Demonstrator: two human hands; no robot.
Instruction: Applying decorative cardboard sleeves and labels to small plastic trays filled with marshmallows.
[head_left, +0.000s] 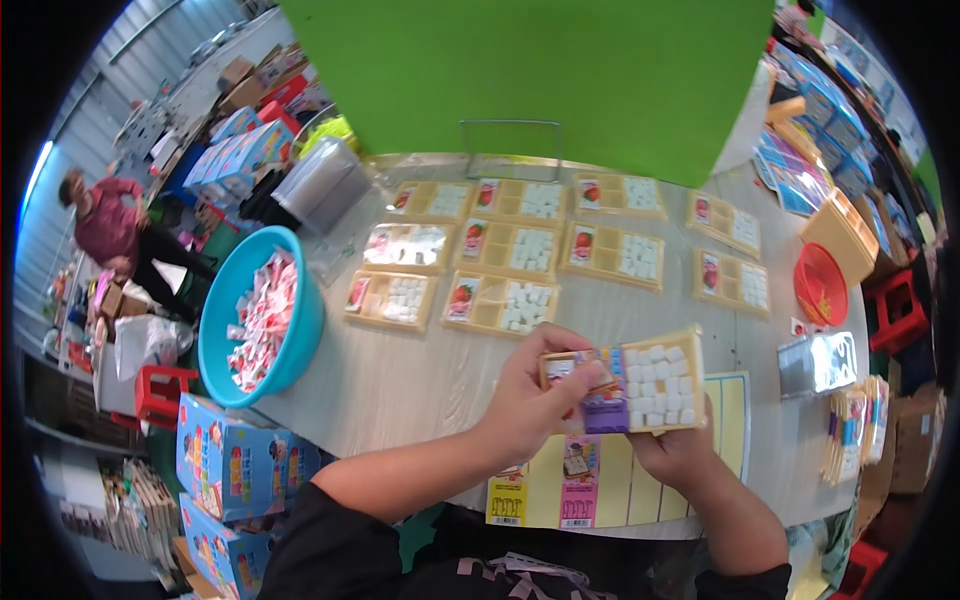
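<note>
A cream tray of small white cubes (662, 385), tilted up, is held between both my hands above the front of the table. Around its middle lies a purple printed label (605, 400). My left hand (545, 385) grips the tray's left end, thumb on top beside the label. My right hand (675, 450) supports it from below at the right, most of its fingers hidden beneath. Under the hands is a yellow label sheet (645, 490) with a yellow label (507, 500) and a pink label (578, 485) at its left part.
Several similar filled trays (505, 305) stand in rows across the table. A blue basin (312, 330) of red-and-white packets sits at the left, a red bowl (822, 275) and a clear plastic box (818, 365) at the right. A green panel (530, 80) rises behind. Another person (105, 225) stands far left.
</note>
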